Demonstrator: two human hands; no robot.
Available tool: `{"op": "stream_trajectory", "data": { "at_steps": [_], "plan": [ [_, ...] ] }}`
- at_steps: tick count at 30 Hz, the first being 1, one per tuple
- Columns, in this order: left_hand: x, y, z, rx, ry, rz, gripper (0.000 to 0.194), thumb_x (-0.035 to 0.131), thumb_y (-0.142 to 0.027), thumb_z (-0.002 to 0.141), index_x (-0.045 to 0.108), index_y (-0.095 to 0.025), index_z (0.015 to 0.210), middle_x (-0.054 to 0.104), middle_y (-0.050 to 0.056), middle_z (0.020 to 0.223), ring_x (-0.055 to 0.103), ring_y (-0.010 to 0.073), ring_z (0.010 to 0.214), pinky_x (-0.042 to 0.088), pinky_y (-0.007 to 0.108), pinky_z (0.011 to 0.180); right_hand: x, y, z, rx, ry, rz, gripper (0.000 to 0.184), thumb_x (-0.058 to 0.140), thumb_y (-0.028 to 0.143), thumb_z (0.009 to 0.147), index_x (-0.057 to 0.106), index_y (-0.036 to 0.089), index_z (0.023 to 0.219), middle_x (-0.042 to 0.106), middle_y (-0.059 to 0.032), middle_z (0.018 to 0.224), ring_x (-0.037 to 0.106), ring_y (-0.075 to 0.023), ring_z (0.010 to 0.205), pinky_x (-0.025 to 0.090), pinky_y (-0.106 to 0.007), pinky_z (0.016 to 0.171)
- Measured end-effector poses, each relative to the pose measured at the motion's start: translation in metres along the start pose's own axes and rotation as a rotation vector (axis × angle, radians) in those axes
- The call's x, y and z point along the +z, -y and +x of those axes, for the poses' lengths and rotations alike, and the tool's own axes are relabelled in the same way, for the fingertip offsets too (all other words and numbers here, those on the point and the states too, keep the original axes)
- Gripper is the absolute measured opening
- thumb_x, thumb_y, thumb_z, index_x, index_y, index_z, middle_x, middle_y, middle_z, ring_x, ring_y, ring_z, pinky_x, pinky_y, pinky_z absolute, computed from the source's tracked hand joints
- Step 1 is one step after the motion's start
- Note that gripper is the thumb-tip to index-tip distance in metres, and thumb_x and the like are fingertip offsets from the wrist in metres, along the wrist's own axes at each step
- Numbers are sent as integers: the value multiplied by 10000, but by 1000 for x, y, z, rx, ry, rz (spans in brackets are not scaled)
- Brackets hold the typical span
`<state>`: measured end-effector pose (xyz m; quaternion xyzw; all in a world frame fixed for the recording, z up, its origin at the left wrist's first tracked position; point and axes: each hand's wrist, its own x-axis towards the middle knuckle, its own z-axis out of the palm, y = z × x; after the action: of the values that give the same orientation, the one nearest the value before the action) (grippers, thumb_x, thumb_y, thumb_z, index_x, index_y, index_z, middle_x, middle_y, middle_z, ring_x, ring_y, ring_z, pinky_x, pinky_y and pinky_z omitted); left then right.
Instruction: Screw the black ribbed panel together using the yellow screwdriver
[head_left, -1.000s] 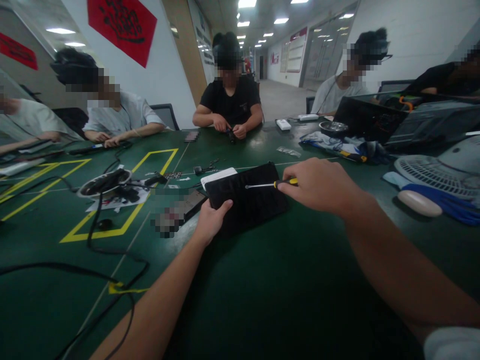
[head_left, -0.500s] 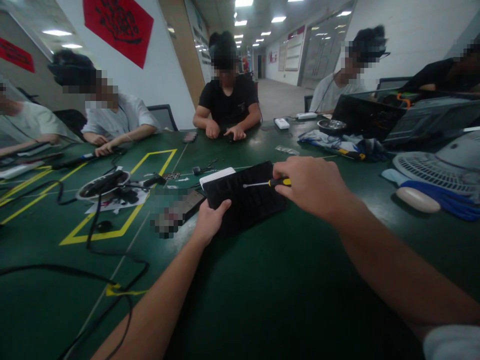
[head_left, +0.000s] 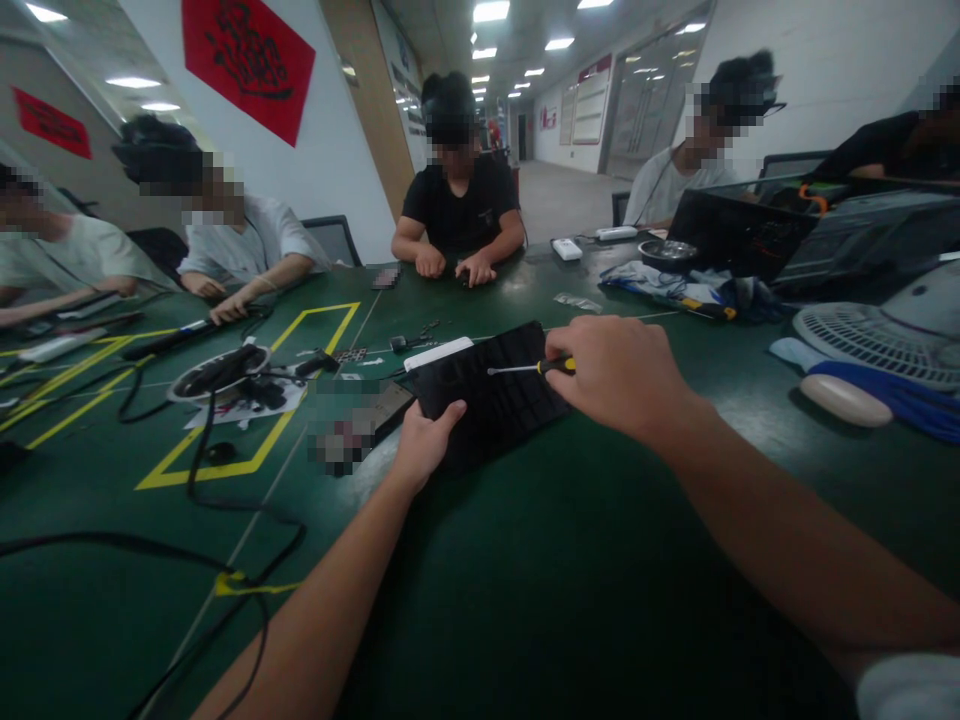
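Observation:
My left hand (head_left: 426,440) grips the near left corner of a flat black panel (head_left: 510,415), thumb on top and fingers hidden beneath. The panel is tilted, and its dark face hides any fine detail. A screwdriver (head_left: 517,370) with a yellow and black handle is pinched in my right hand (head_left: 626,375). Its metal shaft points left across the panel; I cannot tell whether the tip touches the surface. Behind the panel's far left edge a white flat object (head_left: 441,352) shows in part.
Left of the panel lies a blurred-out device (head_left: 386,410). A bowl of dark parts (head_left: 217,372) and black cables (head_left: 247,505) are farther left. On the right are a white fan (head_left: 885,340), a pale mouse-shaped object (head_left: 846,400) and gloves (head_left: 690,288). Several people sit around the green table (head_left: 570,580).
My right hand and the screwdriver have shifted slightly left over the panel. My left hand keeps its hold. The person opposite has lowered their hands to the table.

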<state>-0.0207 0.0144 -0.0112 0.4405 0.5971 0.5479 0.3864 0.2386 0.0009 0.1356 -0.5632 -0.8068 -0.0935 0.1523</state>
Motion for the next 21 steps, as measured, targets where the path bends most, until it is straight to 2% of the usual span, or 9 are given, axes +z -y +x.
{"op": "stream_trajectory", "data": {
  "at_steps": [6,16,21],
  "plan": [
    [1,-1,0,14,-10,-2,548,915,-464,674,751,-177,1110,809,118,1125,759,338,1076,578,519,1022,-2,2,0,8,42,1,256,602,342,945,822,251,1037,788,-102,1029,701,-302,910,403,-370,664],
    [2,-1,1,11,5,-24,548,913,-472,667,753,-183,1104,806,120,1139,752,352,1102,584,530,1026,0,-2,0,-17,50,-6,278,589,377,985,817,221,1013,750,-128,1068,704,-311,908,355,-360,625],
    [2,-1,1,12,4,-15,553,911,-473,670,748,-178,1109,804,125,1149,749,348,1104,573,537,1042,-2,-3,1,-43,79,43,224,618,346,996,789,267,1117,767,-98,1030,690,-281,897,349,-348,646]
  ]
}}
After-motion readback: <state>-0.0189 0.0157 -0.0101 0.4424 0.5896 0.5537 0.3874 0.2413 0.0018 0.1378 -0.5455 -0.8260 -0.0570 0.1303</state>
